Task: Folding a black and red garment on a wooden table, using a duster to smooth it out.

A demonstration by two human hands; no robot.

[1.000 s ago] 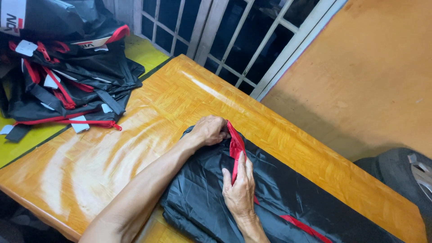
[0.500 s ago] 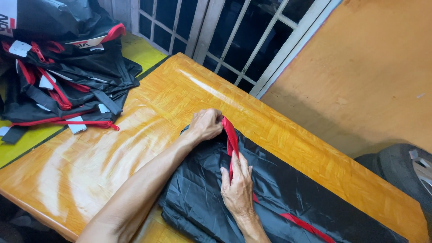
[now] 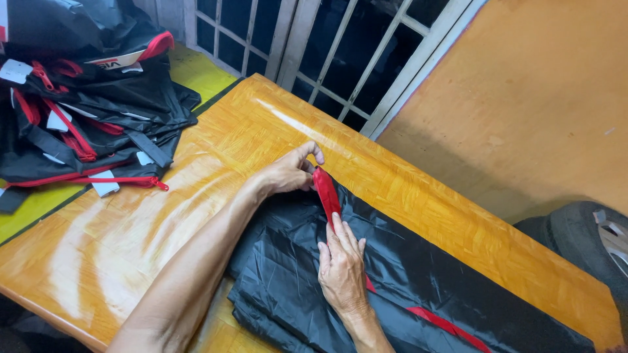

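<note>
Left hand: the left hand (image 3: pixel 288 173) is seen at the far end of the red zipper tape (image 3: pixel 326 193); its thumb and bent fingers are pinched on the tape's tip, the index finger is raised clear.
Right hand: the right hand (image 3: pixel 341 268) is laid palm down on the black nylon cover (image 3: pixel 392 287); its fingers are held together and pressed flat on the tape's lower stretch.
Red zipper tape: it is lifted off the fabric between the two hands and is continued as a red strip toward the near right.
Black nylon cover: it is spread folded on the wooden table (image 3: pixel 163 216), at its near right part.
Surroundings: a pile of black and red bags (image 3: pixel 85 111) is seen beyond the table's left edge; a window grille (image 3: pixel 327 59) and a tyre (image 3: pixel 589 242) are also shown.
</note>
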